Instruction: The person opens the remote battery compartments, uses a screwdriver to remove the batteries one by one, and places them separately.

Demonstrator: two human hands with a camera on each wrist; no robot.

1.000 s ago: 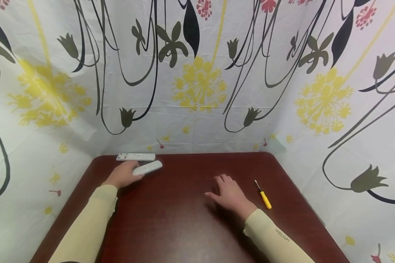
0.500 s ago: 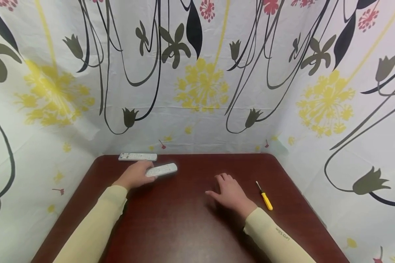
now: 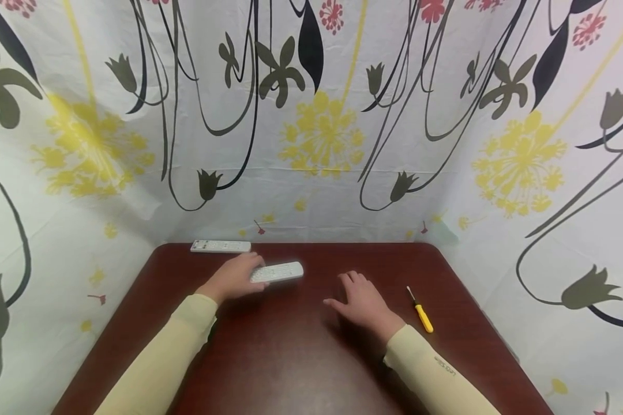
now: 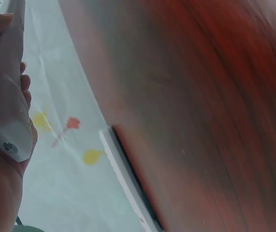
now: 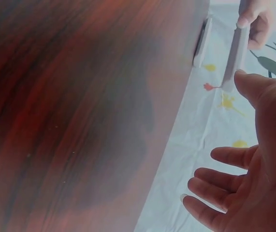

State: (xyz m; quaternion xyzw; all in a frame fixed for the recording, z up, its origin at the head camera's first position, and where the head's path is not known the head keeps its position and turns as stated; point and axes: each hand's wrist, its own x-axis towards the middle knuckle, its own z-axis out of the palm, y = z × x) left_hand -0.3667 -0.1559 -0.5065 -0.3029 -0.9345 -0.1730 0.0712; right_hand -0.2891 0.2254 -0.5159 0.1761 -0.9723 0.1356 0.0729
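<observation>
Gripped in the person's left hand [image 3: 236,278], the slim white plastic remote control [image 3: 280,272] has shifted rightward, raised above the dark-red wood-grain table [image 3: 291,351]; the carry looks under way. It is nearer the right hand [image 3: 366,305], whose loosely spread fingers hold nothing. A second white, button-covered remote [image 3: 220,246] lies at the far edge.

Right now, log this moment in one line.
left hand: holds remote; right hand: empty; second remote: on table, far left; screwdriver: on table, right side

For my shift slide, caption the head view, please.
Left hand grips a white remote over the table, another remote at the far edge; empty right hand beside a yellow-handled screwdriver.
</observation>
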